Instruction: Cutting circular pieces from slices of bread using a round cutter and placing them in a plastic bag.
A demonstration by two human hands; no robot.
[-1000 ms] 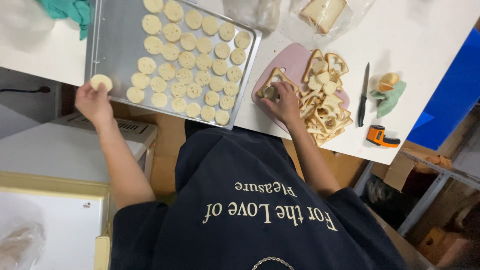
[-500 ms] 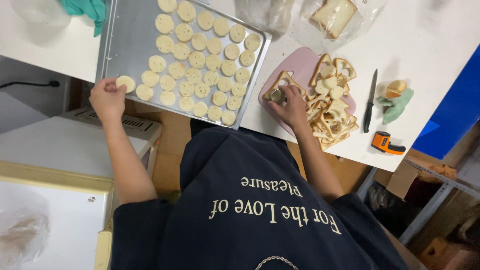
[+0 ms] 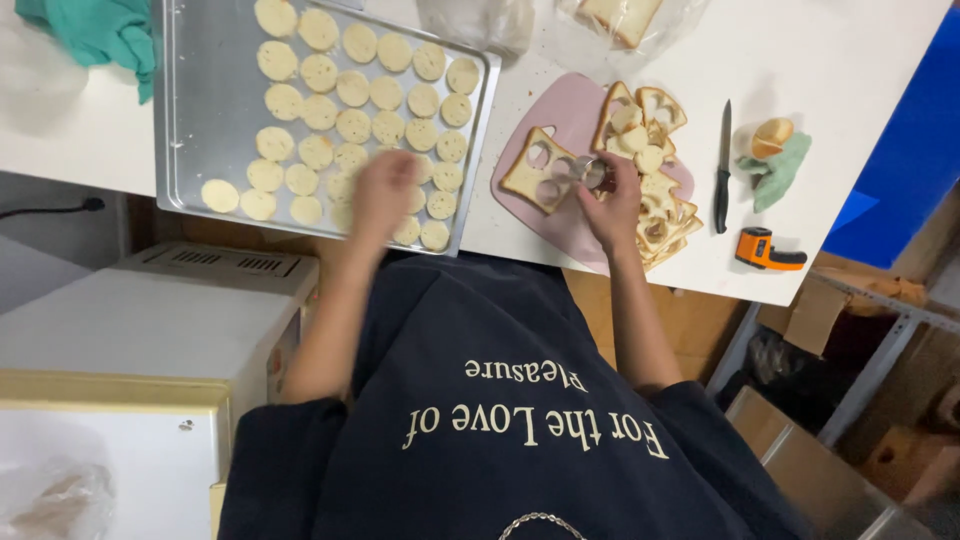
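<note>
Evidently rounds are being cut from bread and laid out. At upper left, a green cloth (image 3: 95, 35) lies beside the metal tray (image 3: 185, 120) of bread rounds (image 3: 355, 125). The left hand (image 3: 385, 195) hovers over the tray's lower rows, too blurred to tell its grip. A clear-bagged loaf (image 3: 620, 15) sits top centre. Below it, the right hand (image 3: 612, 205) pinches a round cutter (image 3: 592, 172) against a holed slice (image 3: 535, 170) on the pink board (image 3: 570, 110). Another cut would need unpunched crumb.

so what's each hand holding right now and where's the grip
The right hand grips a small round metal cutter by its rim, over a bread slice on the pink board. The left hand is blurred over the tray; nothing visibly held.
</note>
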